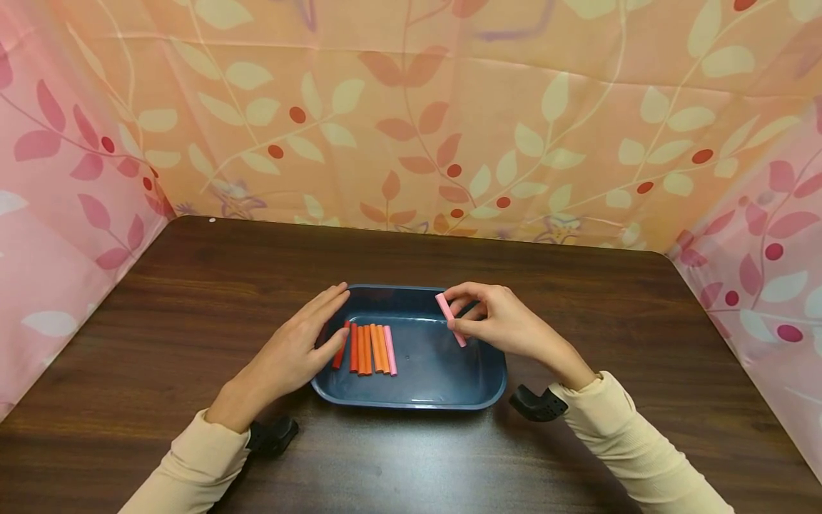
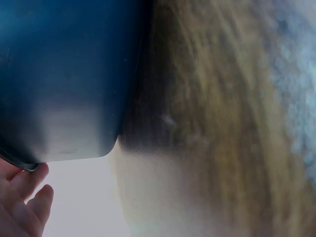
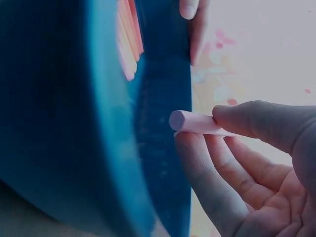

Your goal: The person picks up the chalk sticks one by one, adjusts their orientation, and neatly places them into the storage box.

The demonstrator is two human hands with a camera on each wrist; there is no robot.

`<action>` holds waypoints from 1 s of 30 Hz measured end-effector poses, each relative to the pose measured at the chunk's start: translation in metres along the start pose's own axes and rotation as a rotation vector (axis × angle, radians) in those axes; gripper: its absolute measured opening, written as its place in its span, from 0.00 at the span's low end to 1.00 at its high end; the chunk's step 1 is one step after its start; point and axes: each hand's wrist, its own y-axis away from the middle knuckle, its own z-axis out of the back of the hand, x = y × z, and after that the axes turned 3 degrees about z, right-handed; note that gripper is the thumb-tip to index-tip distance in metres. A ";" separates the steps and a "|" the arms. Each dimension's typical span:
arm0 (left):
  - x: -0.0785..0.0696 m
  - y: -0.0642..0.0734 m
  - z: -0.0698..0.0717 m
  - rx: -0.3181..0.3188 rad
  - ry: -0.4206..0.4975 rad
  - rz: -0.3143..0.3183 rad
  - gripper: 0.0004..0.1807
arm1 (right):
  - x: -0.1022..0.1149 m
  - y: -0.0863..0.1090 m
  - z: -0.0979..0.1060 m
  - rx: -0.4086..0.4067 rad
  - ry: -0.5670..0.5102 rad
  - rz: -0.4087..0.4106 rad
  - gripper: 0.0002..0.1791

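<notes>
A dark blue tray (image 1: 424,400) sits on the table. Inside, at its left side, several sticks lie side by side: red ones (image 1: 354,350), orange ones (image 1: 364,350) and a pink one (image 1: 390,350). They look like chalk. My right hand (image 1: 504,321) pinches another pink chalk stick (image 3: 197,123) between thumb and fingertips, above the tray's right part. My left hand (image 1: 292,350) rests at the tray's left rim with its fingers straight. Its thumb reaches inside over the leftmost red stick, partly hiding it. In the left wrist view, the left fingers (image 2: 27,197) touch the rim.
The dark wooden table (image 1: 398,457) surrounds the tray on all sides. Flowered cloth (image 1: 411,128) hangs behind the table and along both sides. Black wrist straps (image 1: 538,403) show below the hands, at the sleeve cuffs.
</notes>
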 end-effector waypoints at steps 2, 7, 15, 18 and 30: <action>0.000 0.000 0.000 -0.002 0.000 -0.002 0.33 | 0.001 -0.002 -0.003 0.005 -0.002 -0.003 0.23; 0.001 0.000 0.000 -0.009 0.002 -0.010 0.33 | 0.003 -0.005 -0.011 0.011 -0.019 0.005 0.23; 0.000 -0.001 0.000 -0.001 0.007 -0.004 0.33 | 0.004 -0.009 -0.022 0.019 -0.047 0.004 0.23; -0.001 -0.001 0.000 0.004 0.008 -0.001 0.33 | 0.005 -0.011 -0.026 0.036 -0.051 0.006 0.23; 0.001 0.000 -0.001 -0.002 -0.003 -0.011 0.33 | 0.004 -0.018 -0.038 0.134 -0.094 -0.033 0.24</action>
